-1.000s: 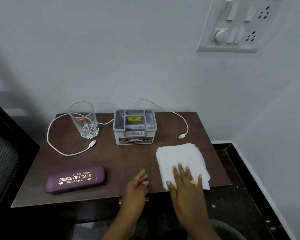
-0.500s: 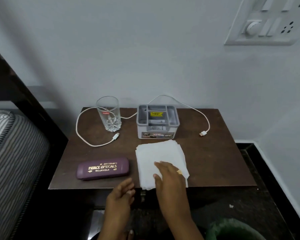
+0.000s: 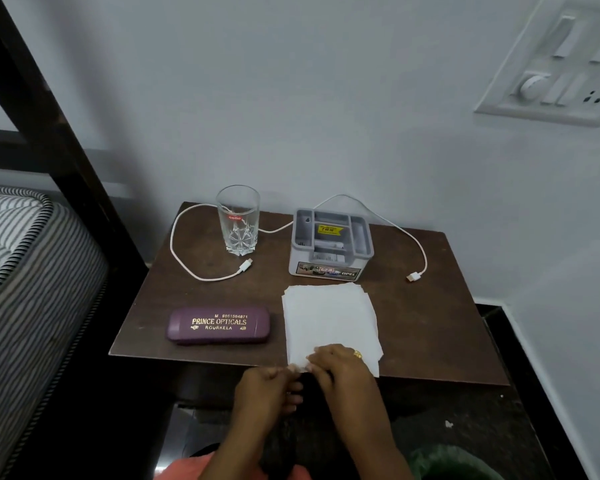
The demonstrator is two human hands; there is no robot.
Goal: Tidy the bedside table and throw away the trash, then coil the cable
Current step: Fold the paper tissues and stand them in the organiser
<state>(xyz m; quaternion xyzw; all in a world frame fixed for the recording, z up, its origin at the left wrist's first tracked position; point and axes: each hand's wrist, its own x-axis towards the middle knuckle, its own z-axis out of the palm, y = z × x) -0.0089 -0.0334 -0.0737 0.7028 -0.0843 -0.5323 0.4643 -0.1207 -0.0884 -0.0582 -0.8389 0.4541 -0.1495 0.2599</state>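
Observation:
A stack of white tissue paper lies on the brown bedside table, its near edge over the table's front edge. My right hand rests on the stack's near left corner. My left hand meets it just below the table's edge, fingers pinching the same corner. A white cable loops from the left, behind the glass and the grey organizer box, to a plug at the right. A purple spectacle case lies front left.
A striped mattress and dark bed frame stand at the left. A green bin shows at the bottom right on the dark floor. A switch panel is on the wall above.
The tissue stack has slid left and toward the front edge under my right hand. My left hand has come up to pinch its near corner. The view has shifted left.

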